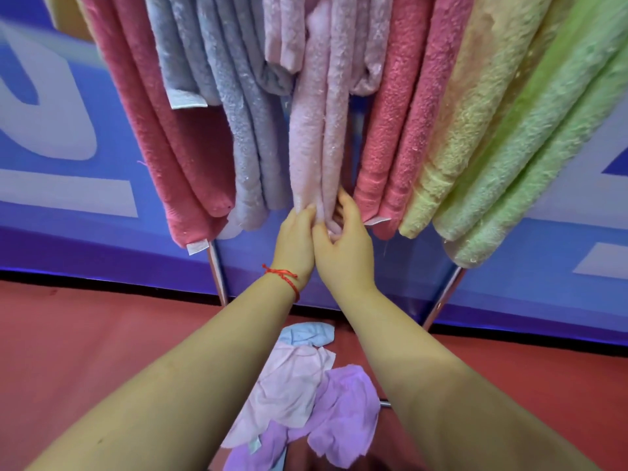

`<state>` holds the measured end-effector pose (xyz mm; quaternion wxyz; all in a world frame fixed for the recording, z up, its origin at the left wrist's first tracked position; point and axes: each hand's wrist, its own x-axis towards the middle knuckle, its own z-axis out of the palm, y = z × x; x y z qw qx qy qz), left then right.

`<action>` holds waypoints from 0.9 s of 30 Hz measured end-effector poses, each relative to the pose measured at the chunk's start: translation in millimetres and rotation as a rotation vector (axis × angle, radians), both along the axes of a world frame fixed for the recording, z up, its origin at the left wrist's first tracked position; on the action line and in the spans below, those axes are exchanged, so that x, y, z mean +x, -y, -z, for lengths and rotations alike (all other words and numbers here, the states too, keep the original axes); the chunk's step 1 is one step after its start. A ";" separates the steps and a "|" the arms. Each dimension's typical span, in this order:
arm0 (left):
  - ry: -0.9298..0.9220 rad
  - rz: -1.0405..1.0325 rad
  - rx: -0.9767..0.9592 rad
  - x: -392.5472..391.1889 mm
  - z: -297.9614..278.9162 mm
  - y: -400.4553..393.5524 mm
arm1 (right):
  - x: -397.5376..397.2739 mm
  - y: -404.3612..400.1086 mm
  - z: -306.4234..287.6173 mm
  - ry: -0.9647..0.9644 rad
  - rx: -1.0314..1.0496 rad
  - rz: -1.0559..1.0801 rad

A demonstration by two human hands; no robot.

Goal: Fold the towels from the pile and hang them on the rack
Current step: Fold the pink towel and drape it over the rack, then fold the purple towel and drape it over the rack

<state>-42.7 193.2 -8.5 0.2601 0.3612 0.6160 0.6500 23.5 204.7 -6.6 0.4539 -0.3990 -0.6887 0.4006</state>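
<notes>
Both hands meet at the bottom end of a pale pink towel that hangs from the rack between a grey towel and a coral towel. The left hand, with a red string bracelet at its wrist, pinches the towel's lower edge, and the right hand curls its fingers round the same hanging end. Farther right hang a yellow towel and a green towel; a darker pink towel hangs at the left. Below the arms, on the red floor, lies the pile of unfolded towels in light blue, pale pink and lilac.
</notes>
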 end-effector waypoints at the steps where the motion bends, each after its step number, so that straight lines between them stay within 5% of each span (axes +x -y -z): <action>1: 0.051 0.007 -0.004 1.9 5.7 2.5 | 1.5 1.2 5.1 0.018 -0.017 0.003; 13: 0.229 0.142 -0.421 34.9 157.7 37.7 | 59.3 15.9 151.7 0.298 -0.302 -0.020; 18: 0.206 0.184 -0.775 40.1 256.2 60.9 | 97.4 23.5 237.4 0.535 -0.460 0.052; 22: -0.011 0.321 -1.023 43.5 314.5 77.8 | 123.6 25.5 289.5 0.636 -0.625 0.084; 27: 0.039 0.278 -1.130 50.8 362.0 81.8 | 145.0 20.1 338.2 0.790 -0.774 0.074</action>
